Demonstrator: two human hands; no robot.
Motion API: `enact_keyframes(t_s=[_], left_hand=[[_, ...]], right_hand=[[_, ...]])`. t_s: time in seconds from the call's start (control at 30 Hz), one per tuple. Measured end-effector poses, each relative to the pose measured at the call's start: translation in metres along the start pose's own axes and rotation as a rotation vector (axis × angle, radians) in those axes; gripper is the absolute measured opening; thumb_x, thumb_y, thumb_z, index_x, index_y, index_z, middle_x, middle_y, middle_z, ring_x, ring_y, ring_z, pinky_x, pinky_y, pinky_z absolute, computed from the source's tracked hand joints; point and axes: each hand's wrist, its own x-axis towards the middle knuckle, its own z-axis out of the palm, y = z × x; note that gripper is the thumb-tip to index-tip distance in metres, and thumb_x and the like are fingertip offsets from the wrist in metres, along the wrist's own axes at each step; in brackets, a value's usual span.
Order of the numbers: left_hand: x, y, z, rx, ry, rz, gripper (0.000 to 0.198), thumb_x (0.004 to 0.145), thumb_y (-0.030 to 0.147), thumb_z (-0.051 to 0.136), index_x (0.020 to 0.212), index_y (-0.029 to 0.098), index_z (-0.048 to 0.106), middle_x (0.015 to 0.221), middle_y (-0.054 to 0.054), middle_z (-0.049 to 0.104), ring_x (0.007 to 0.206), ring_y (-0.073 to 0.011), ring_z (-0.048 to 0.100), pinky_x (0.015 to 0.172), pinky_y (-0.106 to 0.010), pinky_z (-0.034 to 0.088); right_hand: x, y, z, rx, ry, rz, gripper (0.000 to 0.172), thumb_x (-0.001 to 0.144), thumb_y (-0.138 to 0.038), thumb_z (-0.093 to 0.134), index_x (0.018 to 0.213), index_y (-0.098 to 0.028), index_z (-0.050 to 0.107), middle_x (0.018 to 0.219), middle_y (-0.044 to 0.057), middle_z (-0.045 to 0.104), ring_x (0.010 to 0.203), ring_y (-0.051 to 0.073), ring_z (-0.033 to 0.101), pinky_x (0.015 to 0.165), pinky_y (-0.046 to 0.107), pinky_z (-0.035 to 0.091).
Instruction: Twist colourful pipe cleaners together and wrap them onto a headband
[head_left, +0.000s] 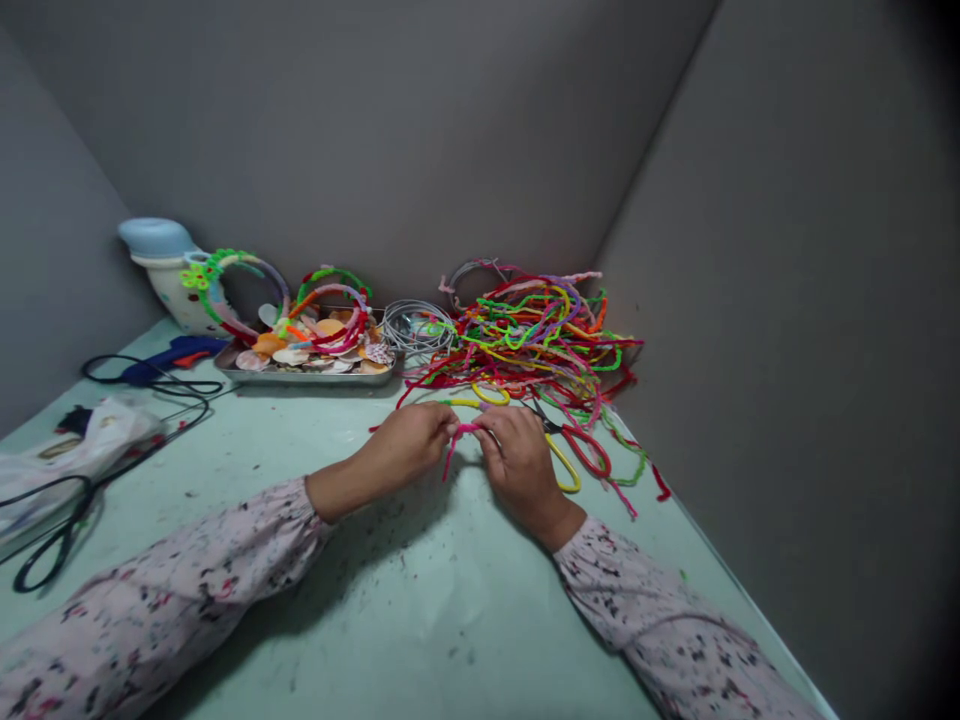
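Observation:
Between my two hands a pink pipe cleaner (466,428) is stretched at the middle of the table, and a short pink end hangs down beside my left fingertips. My left hand (411,440) pinches its left part. My right hand (521,462) grips the right part with thumb and fingers. A yellow and green fuzzy piece (461,403) shows just behind the fingers; whether it joins the pink one I cannot tell. Scissors with red handles (589,452) lie right of my right hand, beside yellow handles (564,468) partly hidden by that hand.
A pile of coloured pipe cleaners (532,330) lies at the back right. Left of it are coiled grey wire (418,328) and a metal tray (307,378) of shells and fuzzy hoops. A bottle (180,290), black cable (64,540) and plastic bag (112,432) are at the left.

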Motion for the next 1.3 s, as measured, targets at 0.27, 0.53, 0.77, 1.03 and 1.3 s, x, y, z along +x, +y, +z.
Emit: enact_keyframes(t_s=[0.27, 0.53, 0.77, 1.03, 1.3], left_hand=[[0.0007, 0.004, -0.0012, -0.057, -0.047, -0.061, 0.02, 0.088, 0.02, 0.047, 0.078, 0.015, 0.064, 0.067, -0.002, 0.064, 0.061, -0.0141, 0.054, 0.056, -0.023, 0.037], [-0.0001, 0.0058, -0.001, -0.167, 0.009, 0.02, 0.019, 0.085, 0.015, 0.044, 0.076, 0.016, 0.059, 0.065, 0.0, 0.058, 0.061, -0.0127, 0.051, 0.057, -0.022, 0.039], [-0.0003, 0.0036, 0.0009, -0.241, 0.008, -0.007, 0.021, 0.085, 0.016, 0.041, 0.089, 0.015, 0.062, 0.066, 0.001, 0.058, 0.063, -0.0133, 0.052, 0.063, -0.024, 0.04], [0.0003, 0.0048, 0.0006, -0.231, 0.002, -0.091, 0.022, 0.087, 0.025, 0.042, 0.076, 0.016, 0.057, 0.065, 0.001, 0.057, 0.063, -0.0142, 0.051, 0.061, -0.024, 0.037], [-0.0001, 0.0068, -0.0024, -0.229, -0.056, -0.139, 0.024, 0.087, 0.027, 0.04, 0.069, 0.017, 0.052, 0.057, 0.003, 0.051, 0.057, -0.0138, 0.049, 0.058, -0.025, 0.034]], right_hand=[[-0.0009, -0.0001, 0.0006, 0.011, -0.006, 0.002, 0.014, 0.094, -0.026, 0.047, 0.099, -0.021, 0.059, 0.1, 0.007, 0.065, 0.097, 0.022, 0.053, 0.085, 0.038, 0.04], [0.0005, 0.0022, 0.001, 0.022, 0.031, 0.012, 0.014, 0.094, -0.025, 0.047, 0.099, -0.019, 0.059, 0.099, 0.007, 0.065, 0.096, 0.021, 0.053, 0.085, 0.037, 0.041], [0.0016, 0.0041, 0.0015, 0.025, 0.04, 0.027, 0.014, 0.094, -0.025, 0.047, 0.099, -0.019, 0.059, 0.099, 0.007, 0.065, 0.096, 0.022, 0.054, 0.085, 0.038, 0.041], [-0.0002, 0.0034, 0.0025, 0.028, 0.028, 0.022, 0.015, 0.095, -0.026, 0.047, 0.099, -0.02, 0.059, 0.098, 0.007, 0.065, 0.097, 0.022, 0.054, 0.085, 0.039, 0.042], [0.0009, 0.0026, 0.0018, 0.025, 0.025, 0.007, 0.015, 0.095, -0.026, 0.047, 0.098, -0.02, 0.06, 0.098, 0.007, 0.065, 0.095, 0.021, 0.054, 0.085, 0.038, 0.041]])
